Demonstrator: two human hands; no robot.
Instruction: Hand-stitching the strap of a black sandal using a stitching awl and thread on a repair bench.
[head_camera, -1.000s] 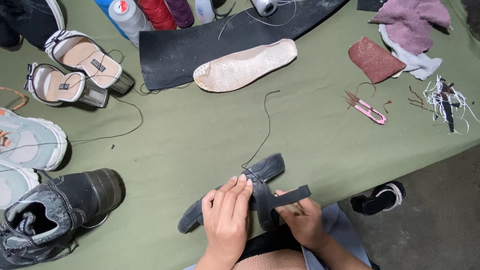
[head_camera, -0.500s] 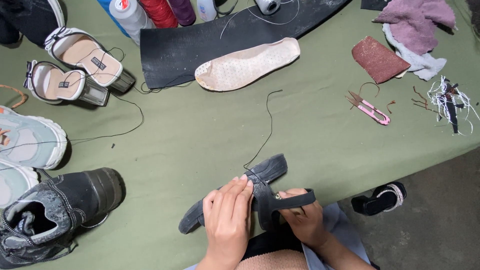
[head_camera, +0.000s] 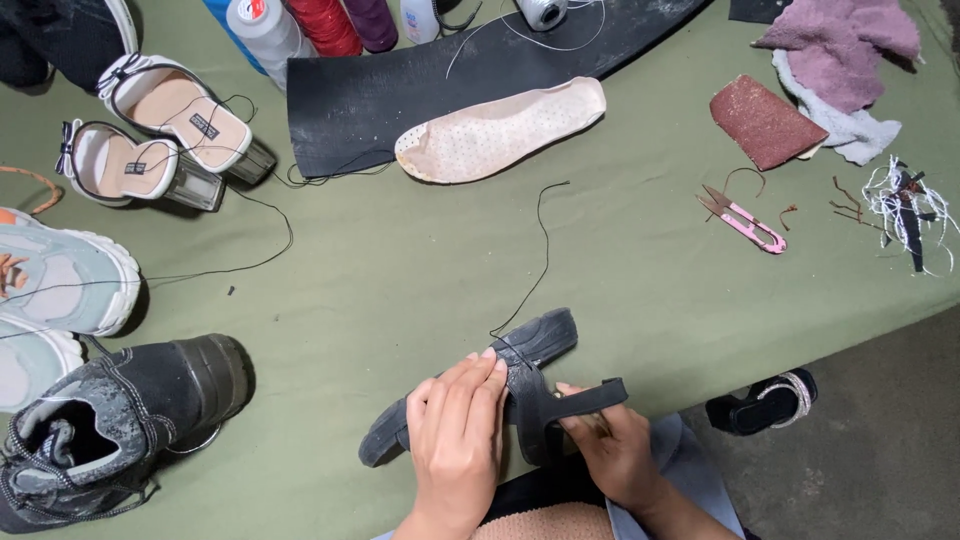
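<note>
Black sandal (head_camera: 540, 345) under left hand (head_camera: 455, 440) fingers, strap (head_camera: 585, 400) pinched by right hand (head_camera: 615, 450)

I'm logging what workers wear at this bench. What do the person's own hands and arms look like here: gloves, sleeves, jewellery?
Both are bare. The left hand has no glove, ring or watch in view, and its fingers show short, unpainted nails. The right hand is likewise ungloved, with no ring visible. No sleeve or wrist strap shows on the forearms down to the bottom edge of the picture.
</note>
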